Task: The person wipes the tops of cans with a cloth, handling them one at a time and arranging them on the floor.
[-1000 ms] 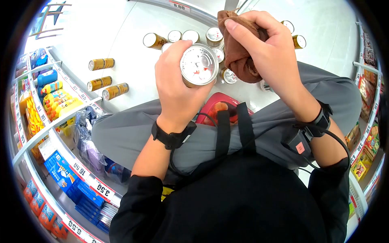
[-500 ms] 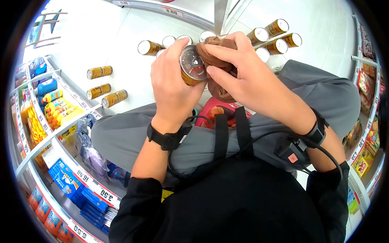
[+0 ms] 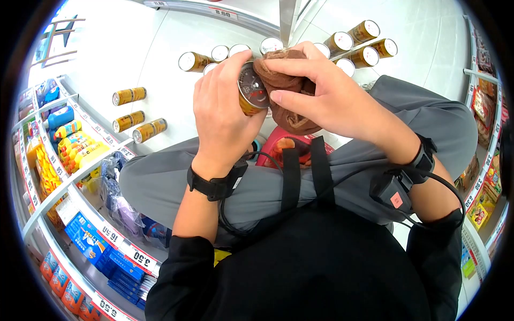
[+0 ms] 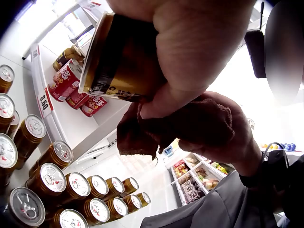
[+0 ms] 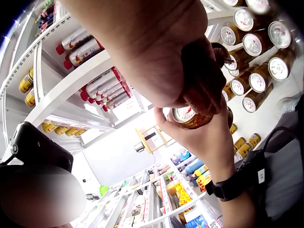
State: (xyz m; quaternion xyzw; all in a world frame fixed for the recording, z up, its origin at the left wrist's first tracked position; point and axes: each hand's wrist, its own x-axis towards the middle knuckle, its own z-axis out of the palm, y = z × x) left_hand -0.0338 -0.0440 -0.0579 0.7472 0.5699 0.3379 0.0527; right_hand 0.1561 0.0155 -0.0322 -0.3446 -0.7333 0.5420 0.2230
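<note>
My left hand (image 3: pixel 222 109) grips a gold-brown can (image 3: pixel 252 88), its silver end tilted up in the head view. A crumpled brown cloth (image 3: pixel 292 115) is pinched in my right hand (image 3: pixel 334 99) and pressed against the can's side. In the left wrist view the can (image 4: pixel 126 59) lies tilted in my fingers, with the cloth (image 4: pixel 190 126) beside it. The right wrist view shows the can's end (image 5: pixel 184 114) and the cloth (image 5: pixel 202 78) touching the can.
Several similar cans (image 3: pixel 364 56) stand on the floor beyond my hands, and three lie at the left (image 3: pixel 150 130). Shelves of goods (image 3: pixel 80 139) line both sides. A shelf edge with price labels (image 3: pixel 222 13) is ahead; a red item (image 3: pixel 273 147) sits between my legs.
My right hand has brought the cloth left and down onto the can. The can in my left hand has tilted and shifted slightly left, and more standing cans show at the right.
</note>
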